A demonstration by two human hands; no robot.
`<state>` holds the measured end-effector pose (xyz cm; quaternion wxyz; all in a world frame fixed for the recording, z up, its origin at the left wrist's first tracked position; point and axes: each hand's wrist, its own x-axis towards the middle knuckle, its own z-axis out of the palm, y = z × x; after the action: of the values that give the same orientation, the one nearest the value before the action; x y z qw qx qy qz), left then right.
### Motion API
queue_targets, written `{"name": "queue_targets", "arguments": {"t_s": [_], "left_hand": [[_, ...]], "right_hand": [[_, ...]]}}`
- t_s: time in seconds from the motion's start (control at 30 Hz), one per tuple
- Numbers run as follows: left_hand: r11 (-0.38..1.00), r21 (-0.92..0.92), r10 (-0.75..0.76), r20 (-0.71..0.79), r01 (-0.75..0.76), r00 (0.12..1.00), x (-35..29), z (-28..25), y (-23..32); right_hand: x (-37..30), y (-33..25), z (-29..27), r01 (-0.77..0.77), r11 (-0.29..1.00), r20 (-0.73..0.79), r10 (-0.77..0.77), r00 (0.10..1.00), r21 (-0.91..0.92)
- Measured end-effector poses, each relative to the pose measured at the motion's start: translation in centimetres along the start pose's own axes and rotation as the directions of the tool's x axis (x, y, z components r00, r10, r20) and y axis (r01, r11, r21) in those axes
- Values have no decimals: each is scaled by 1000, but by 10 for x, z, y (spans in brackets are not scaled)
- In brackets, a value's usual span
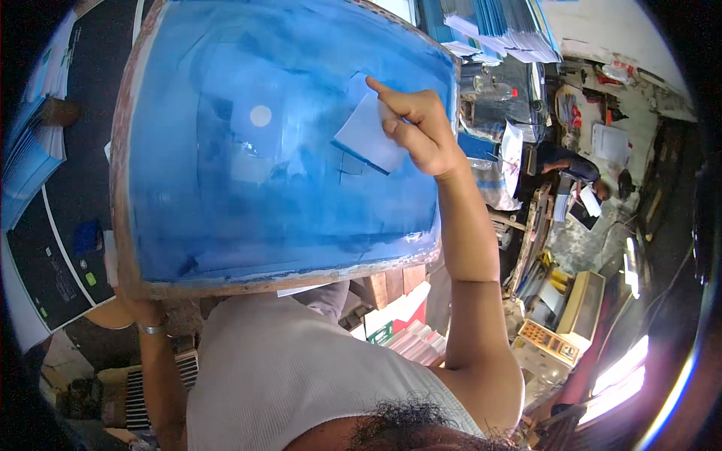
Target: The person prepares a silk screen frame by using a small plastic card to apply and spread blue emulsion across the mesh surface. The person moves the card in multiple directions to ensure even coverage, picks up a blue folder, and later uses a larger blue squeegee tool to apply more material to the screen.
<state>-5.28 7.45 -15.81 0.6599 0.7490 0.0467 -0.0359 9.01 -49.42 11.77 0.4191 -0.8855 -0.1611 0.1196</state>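
A wooden-framed printing screen [226, 203] with blue-stained mesh fills the middle of the head view, tilted up before my body. A small pale round spot shows on its mesh. My right hand [421, 135] is over the right half of the mesh, pinching a white card [368, 135] whose lower edge is blue. The index finger sticks out past the card toward the far side. At the near left corner of the screen my left hand [139, 307] grips the wooden frame, with most of its fingers hidden. A band circles that wrist.
Blue-and-white sheets are piled at the left [30, 169] and far right [504, 30]. A dark table [71, 195] lies left of the screen. Another hand [60, 113] shows by the left sheets. A person [575, 165] works at the right, beyond a beige machine [560, 323]. Paper stacks [414, 342] stand below.
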Motion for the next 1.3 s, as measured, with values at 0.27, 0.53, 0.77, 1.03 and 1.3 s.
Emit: {"name": "queue_targets", "arguments": {"t_s": [0.27, 0.53, 0.77, 1.03, 1.3], "left_hand": [[915, 401, 61, -220, 33, 974, -16, 1, -22], [906, -289, -380, -239, 308, 894, -13, 19, 4], [835, -445, -444, -197, 324, 874, -11, 15, 7], [952, -87, -306, -169, 295, 937, -19, 1, -8], [973, 55, -209, -191, 223, 959, -19, -1, -5]], "right_hand": [[9, 8, -3, -3, 999, 57, 5, 998, -36], [10, 13, -1, 13, 999, 45, -11, 999, -35], [13, 18, -4, 3, 999, 38, -1, 999, -40], [11, 18, -3, 13, 997, 31, -10, 999, -77], [9, 24, -1, 35, 999, -17, -35, 999, -25]]}}
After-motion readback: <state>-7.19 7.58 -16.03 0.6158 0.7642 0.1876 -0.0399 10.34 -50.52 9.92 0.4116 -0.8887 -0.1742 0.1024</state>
